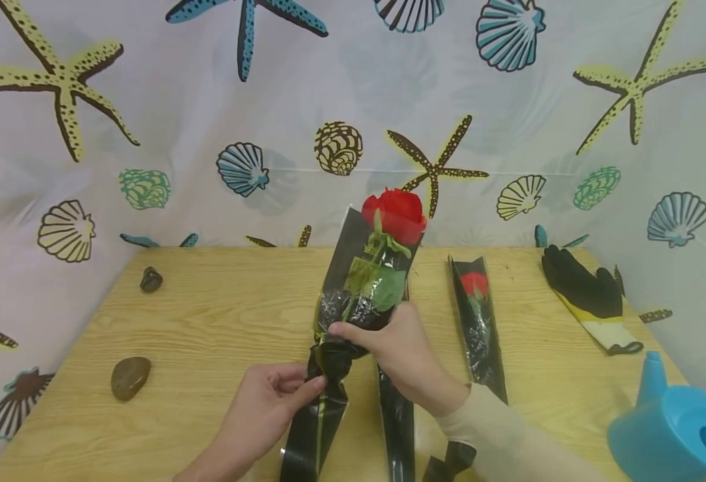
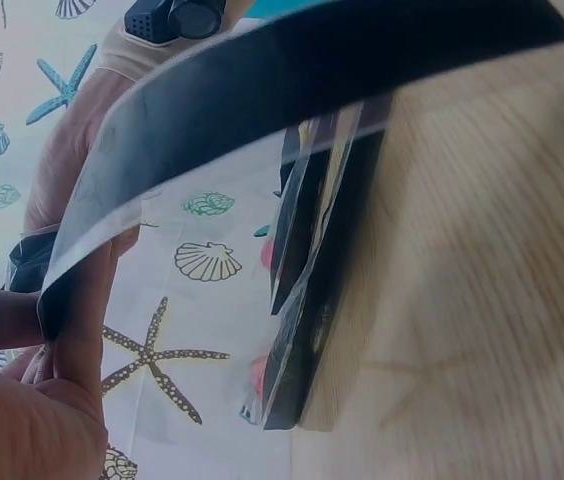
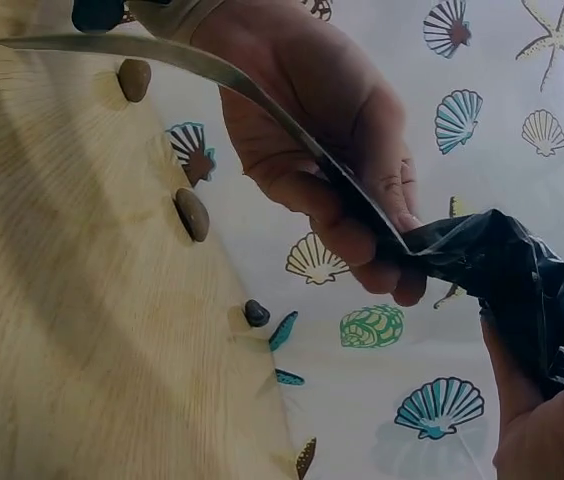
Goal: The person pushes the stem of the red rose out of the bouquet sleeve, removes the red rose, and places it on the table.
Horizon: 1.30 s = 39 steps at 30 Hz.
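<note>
While gripping the wrapped rose (image 1: 359, 284) in the right hand (image 1: 404, 351), thumb across the front, also pinching lower down with the left hand (image 1: 271, 405). Clamped on the black wrapper (image 1: 313, 438) at 2 places, then: with right fingers just above the gathered neck (image 1: 333, 360), with left thumb and fingers just below. Held up over the middle of the worktop (image 1: 220, 304), leaning right at the top, showing off 1 big red bloom and green leaves behind clear film. Trailing down past the left hand and out of the head view at the bottom edge.

Over to the right now: lying on the worktop, 1 slim rose packet (image 1: 479, 328) with a small red bloom inside. Closer in, partly hidden behind the right hand, another rose packet (image 1: 396, 425). Lying close together, both, in the left wrist view.

Further right, resting near the back corner, 1 black, yellow and white glove (image 1: 588, 298); standing in front of it, 1 blue watering can (image 1: 675, 428). Across to the left, sitting well apart, 1 small dark stone (image 1: 151, 280) and 1 larger brown stone (image 1: 130, 379). Hanging behind everything, 1 white curtain (image 1: 305, 94) printed with starfish and shells.
</note>
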### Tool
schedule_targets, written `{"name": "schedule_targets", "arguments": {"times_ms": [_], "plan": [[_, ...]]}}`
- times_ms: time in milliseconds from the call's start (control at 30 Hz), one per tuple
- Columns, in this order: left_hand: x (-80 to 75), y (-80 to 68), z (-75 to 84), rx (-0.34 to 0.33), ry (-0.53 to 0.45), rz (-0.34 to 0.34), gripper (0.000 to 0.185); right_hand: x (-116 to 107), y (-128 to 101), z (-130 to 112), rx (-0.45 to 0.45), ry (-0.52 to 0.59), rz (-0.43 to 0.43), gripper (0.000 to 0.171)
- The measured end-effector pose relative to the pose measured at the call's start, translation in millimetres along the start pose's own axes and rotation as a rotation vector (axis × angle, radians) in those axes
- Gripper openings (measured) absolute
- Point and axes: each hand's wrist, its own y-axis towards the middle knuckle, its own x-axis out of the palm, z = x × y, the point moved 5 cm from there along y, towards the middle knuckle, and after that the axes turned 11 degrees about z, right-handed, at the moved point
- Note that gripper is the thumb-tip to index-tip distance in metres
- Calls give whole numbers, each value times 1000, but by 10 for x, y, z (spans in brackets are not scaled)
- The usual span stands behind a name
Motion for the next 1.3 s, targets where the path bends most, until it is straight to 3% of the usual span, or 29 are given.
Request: {"name": "schedule_targets", "arguments": {"times_ms": [100, 267, 433, 500, 600, 733, 867, 967, 1133, 1300], "plan": [[-9, 11, 1, 9, 32, -9, 25, 12, 5, 13, -1, 48, -31, 60], [-122, 5, -1, 83, 167, -35, 26, -15, 35, -64, -12, 230, -114, 66], [-240, -22, -21, 132, 205, -147, 37, -94, 71, -193, -16, 302, -129, 61], [-279, -29, -42, 127, 208, -202, 43, -114, 73, -229, -13, 312, -124, 63], [-318, -32, -61, 80, 200, -243, 36, -97, 65, -252, -6, 310, -133, 64], [-281, -17, -15, 36, 179, -208, 60, -40, 47, -236, -4, 269, -143, 62], [-185, 17, 60, 90, 126, -186, 46, -35, 51, -227, -2, 240, -157, 59], [-164, 37, 76, 108, 172, -139, 29, -120, 93, -252, 10, 269, -110, 50], [-142, 49, 55, 104, 284, -111, 56, -317, 166, -293, 38, 293, 34, 35], [-105, 34, 89, 193, 297, -103, 51, -287, 155, -279, -8, 222, 38, 45]]}}
